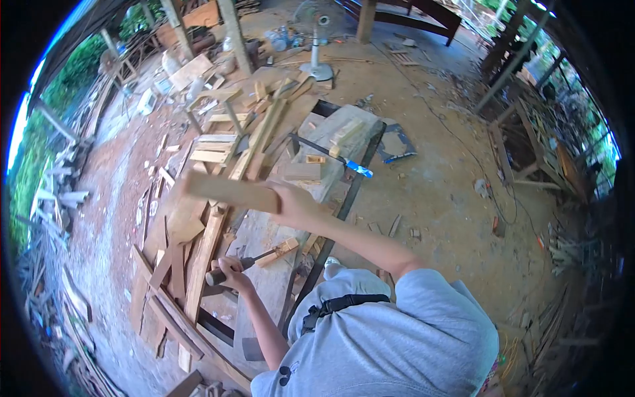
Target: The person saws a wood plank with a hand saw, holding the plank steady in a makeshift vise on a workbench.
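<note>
My left hand (233, 273) is wrapped round the handle of a chisel (254, 260), its dark butt end showing past the fist. The chisel's blade reaches a small notched block of pale wood (283, 251) on the workbench (254, 241). My right hand (291, 204) grips one end of a thick wooden bar (228, 192), raised above the bench and slightly blurred. The bar's free end points left, over the long planks beside the bench.
Long planks (208, 255) and offcuts lie along the bench's left side. Farther up the bench are wooden blocks (303, 171) and a thin dark tool with a blue handle (359, 169). A standing fan (316, 49) is beyond; a cable (456, 135) crosses the floor at right.
</note>
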`<action>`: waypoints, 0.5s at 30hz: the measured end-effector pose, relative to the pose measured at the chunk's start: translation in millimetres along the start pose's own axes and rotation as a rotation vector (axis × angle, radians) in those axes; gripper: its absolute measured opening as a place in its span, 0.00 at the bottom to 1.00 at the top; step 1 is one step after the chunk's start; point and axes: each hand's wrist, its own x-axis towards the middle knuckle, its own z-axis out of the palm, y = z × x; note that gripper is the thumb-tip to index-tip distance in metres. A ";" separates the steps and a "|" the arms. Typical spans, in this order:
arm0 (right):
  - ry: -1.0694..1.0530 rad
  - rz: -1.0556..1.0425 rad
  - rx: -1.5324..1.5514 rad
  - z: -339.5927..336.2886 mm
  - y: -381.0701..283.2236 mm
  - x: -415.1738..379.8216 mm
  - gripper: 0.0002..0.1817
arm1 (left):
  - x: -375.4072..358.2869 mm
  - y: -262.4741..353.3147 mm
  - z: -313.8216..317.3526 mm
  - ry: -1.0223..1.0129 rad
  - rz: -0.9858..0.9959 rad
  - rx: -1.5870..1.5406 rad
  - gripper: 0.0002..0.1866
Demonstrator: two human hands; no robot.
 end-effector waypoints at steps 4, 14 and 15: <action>-0.088 0.306 -0.053 39.2 68.8 -57.2 0.27 | 2.8 -1.7 -5.4 0.037 -0.010 0.035 0.15; -0.197 0.563 -0.207 79.7 115.3 -104.7 0.31 | 2.0 9.5 20.8 0.202 -0.004 0.135 0.13; -0.217 0.577 -0.212 79.9 116.0 -102.9 0.31 | 1.0 7.9 20.9 0.251 -0.029 0.153 0.12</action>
